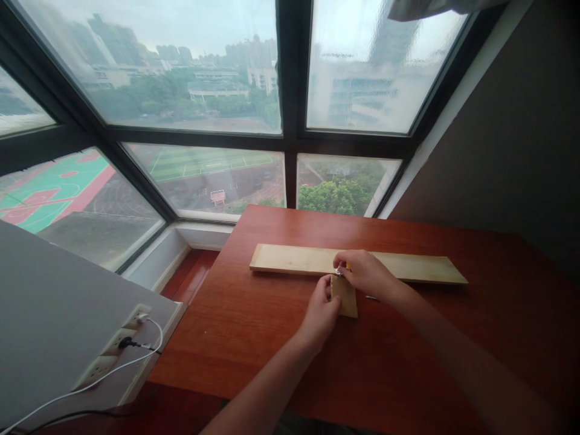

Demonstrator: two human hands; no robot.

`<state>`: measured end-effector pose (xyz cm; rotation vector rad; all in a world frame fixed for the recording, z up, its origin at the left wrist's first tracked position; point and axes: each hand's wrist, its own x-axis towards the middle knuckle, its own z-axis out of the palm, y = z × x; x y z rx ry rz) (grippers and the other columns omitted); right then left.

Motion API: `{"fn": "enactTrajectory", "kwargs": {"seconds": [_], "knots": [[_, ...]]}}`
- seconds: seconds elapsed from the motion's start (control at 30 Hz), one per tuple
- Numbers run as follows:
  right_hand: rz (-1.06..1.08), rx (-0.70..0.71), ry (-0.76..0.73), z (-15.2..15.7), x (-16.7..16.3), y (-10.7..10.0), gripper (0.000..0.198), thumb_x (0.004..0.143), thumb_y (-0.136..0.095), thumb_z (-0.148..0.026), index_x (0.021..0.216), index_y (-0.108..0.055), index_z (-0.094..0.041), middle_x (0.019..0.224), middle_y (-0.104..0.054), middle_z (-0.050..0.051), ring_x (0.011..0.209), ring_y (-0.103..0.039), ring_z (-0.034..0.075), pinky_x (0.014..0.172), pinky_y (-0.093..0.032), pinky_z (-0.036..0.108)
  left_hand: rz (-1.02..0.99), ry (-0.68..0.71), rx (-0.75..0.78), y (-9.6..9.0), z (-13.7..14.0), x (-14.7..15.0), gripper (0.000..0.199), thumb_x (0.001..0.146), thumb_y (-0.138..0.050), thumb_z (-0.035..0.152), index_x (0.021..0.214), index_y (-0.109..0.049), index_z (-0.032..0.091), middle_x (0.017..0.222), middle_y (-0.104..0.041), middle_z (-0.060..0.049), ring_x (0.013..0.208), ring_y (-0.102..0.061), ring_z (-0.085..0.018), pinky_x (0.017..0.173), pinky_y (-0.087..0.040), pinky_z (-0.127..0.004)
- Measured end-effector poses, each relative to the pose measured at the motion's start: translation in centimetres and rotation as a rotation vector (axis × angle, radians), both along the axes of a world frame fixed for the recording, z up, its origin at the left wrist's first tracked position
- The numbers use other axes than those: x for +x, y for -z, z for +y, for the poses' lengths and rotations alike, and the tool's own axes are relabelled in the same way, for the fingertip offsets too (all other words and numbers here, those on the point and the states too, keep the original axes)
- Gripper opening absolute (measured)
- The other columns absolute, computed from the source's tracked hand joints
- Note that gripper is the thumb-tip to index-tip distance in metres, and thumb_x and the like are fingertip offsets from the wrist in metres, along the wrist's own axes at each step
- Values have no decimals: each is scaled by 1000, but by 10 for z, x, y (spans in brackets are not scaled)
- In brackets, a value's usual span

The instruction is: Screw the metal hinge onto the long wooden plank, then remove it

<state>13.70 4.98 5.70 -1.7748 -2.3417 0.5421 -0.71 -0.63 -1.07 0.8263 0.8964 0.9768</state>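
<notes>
My left hand is closed on the left side of a small flat tan rectangle, its thumb across the front. Whether that piece is card, sandpaper or thin wood I cannot tell. My right hand is pinched at the piece's top edge, on a small tool with a shiny metal part and a bit of yellow; fingers hide most of it. Behind both hands lies a long pale wooden board, flat across the table. A small thin dark object rests under my right wrist.
The reddish-brown table stands against large dark-framed windows. On the left, a low white wall carries several sockets with a white cable plugged in. A sloping dark wall rises at right.
</notes>
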Motion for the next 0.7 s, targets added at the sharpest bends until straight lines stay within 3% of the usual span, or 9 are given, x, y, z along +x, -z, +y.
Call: {"fn": "enactTrajectory", "kwargs": {"seconds": [0.13,0.3,0.43,0.53,0.7], "knots": [[33,-9,-20,0,3,-1,24,82,-53,-11,89,-73,-22,91,-76,2,85,-68,16,76,-45,23,273,-26,254,0,-2,-14,50,77,-63,13,126,-57,23,116,-69,-8,110,-63,-25,97,-45,-32],[56,19,-40,-1,1,0,25,82,-53,-12,91,-75,-20,97,-76,5,91,-68,17,82,-45,24,769,68,465,-17,-6,-36,51,83,-59,19,134,-54,20,111,-69,-14,101,-63,-30,91,-46,-38],[48,31,-36,-2,-3,1,23,86,-53,-17,91,-75,-20,98,-76,6,91,-68,18,83,-45,26,1198,123,694,-35,-6,-39,43,86,-53,19,128,-58,15,109,-64,-17,104,-57,-34,93,-44,-45],[29,28,-19,-1,-5,0,24,86,-52,-16,91,-75,-21,97,-76,6,91,-68,19,81,-45,26,1290,176,823,-41,1,-34,33,88,-49,17,119,-61,17,109,-62,-14,102,-55,-31,92,-44,-43],[12,1,13,2,-5,-4,23,85,-54,-17,92,-76,-21,91,-77,6,84,-69,18,73,-44,25,1234,256,949,-33,16,-25,34,87,-45,8,116,-59,19,109,-61,-13,101,-55,-28,93,-45,-40]]}}
